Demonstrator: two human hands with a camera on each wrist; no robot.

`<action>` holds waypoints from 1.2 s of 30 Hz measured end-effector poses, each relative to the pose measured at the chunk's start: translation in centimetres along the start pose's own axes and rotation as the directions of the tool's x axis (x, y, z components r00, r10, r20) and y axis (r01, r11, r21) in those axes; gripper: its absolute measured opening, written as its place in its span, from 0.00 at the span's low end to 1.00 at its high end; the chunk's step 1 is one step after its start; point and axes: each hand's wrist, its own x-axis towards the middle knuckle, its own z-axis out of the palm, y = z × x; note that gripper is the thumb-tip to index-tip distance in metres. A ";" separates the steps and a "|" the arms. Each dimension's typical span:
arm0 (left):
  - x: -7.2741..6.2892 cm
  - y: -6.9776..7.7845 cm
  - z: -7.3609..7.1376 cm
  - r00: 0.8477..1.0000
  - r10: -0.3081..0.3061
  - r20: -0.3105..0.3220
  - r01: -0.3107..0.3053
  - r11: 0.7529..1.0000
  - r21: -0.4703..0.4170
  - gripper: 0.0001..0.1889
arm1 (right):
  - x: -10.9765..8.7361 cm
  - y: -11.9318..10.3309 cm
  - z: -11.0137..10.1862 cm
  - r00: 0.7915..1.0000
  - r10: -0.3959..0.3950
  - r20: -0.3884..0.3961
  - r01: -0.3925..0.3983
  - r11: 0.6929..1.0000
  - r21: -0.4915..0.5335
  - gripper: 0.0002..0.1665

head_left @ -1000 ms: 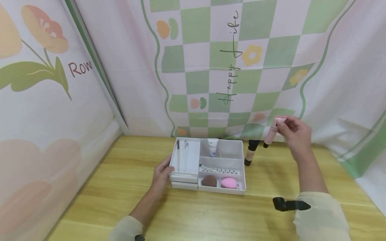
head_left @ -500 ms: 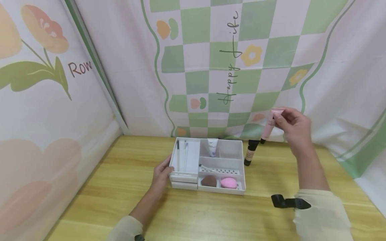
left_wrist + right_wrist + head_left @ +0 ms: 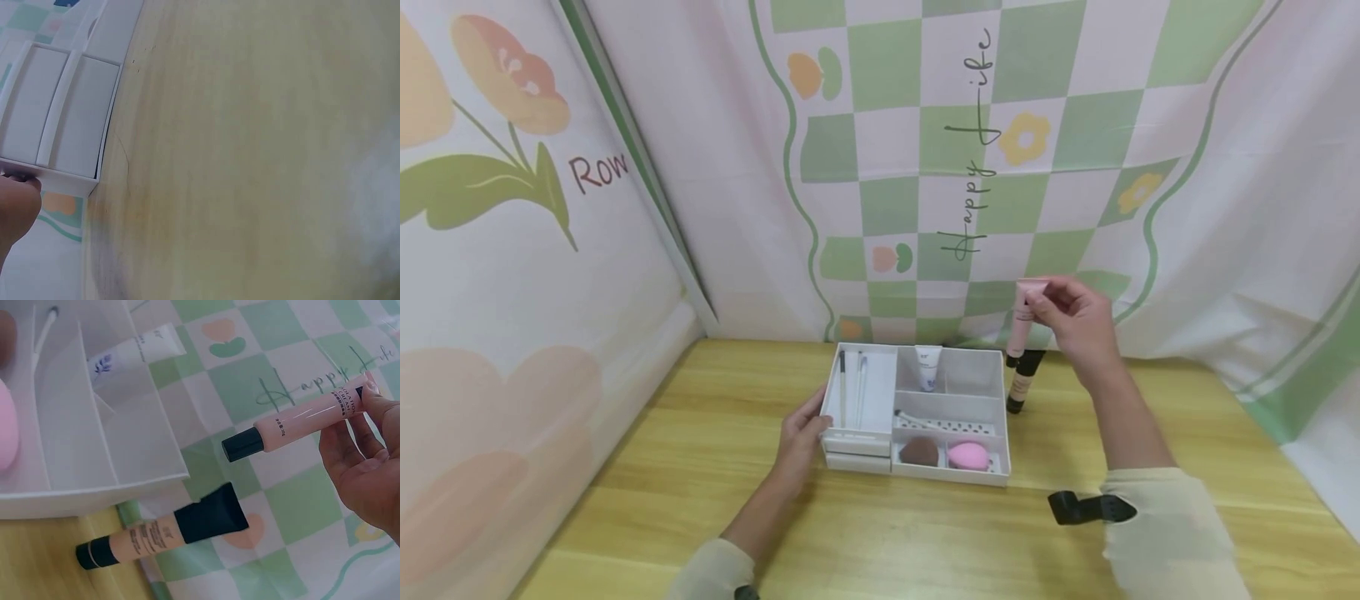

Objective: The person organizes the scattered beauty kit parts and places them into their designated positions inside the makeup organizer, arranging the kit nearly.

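Observation:
My right hand (image 3: 1081,327) pinches a pink cream tube (image 3: 1022,323) by its flat end, its black cap pointing down. In the right wrist view the tube (image 3: 309,419) hangs apart from the organizer. Below it, a beige and black tube (image 3: 1022,382) stands on its cap on the table. My left hand (image 3: 801,437) holds the left side of a white makeup organizer (image 3: 951,477); some of its fingers are hidden. A white tube (image 3: 928,368) stands in the back compartment beside a bare one (image 3: 973,371).
In the organizer lie several slim brushes (image 3: 843,392), a brown sponge (image 3: 919,451) and a pink sponge (image 3: 969,455). Two drawers (image 3: 53,109) face the front left. The wooden table (image 3: 887,542) meets a patterned curtain (image 3: 955,192) at the back.
My right hand lifts the pink tube slightly, then carries it left to above the standing beige and black tube. My left hand and the organizer stay in place.

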 end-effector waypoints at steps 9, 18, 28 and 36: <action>0.1 0.0 -0.1 1.000 -0.008 -0.001 0.008 1.000 -0.007 0.33 | -0.1 1.7 2.8 0.999 -0.004 0.043 0.009 0.994 -0.113 0.03; 0.1 0.0 -0.1 1.000 -0.014 0.007 0.014 1.000 -0.008 0.32 | -0.6 4.3 4.5 0.997 0.069 0.038 -0.062 0.983 -0.171 0.22; 0.0 0.1 0.0 1.000 -0.005 0.002 0.005 1.000 0.008 0.32 | -1.4 7.6 5.5 0.995 0.092 0.047 -0.081 0.976 -0.202 0.22; 0.0 0.1 0.1 1.000 -0.003 -0.009 0.003 1.000 0.011 0.32 | -2.1 8.8 6.1 0.987 0.128 0.096 -0.107 0.974 -0.199 0.19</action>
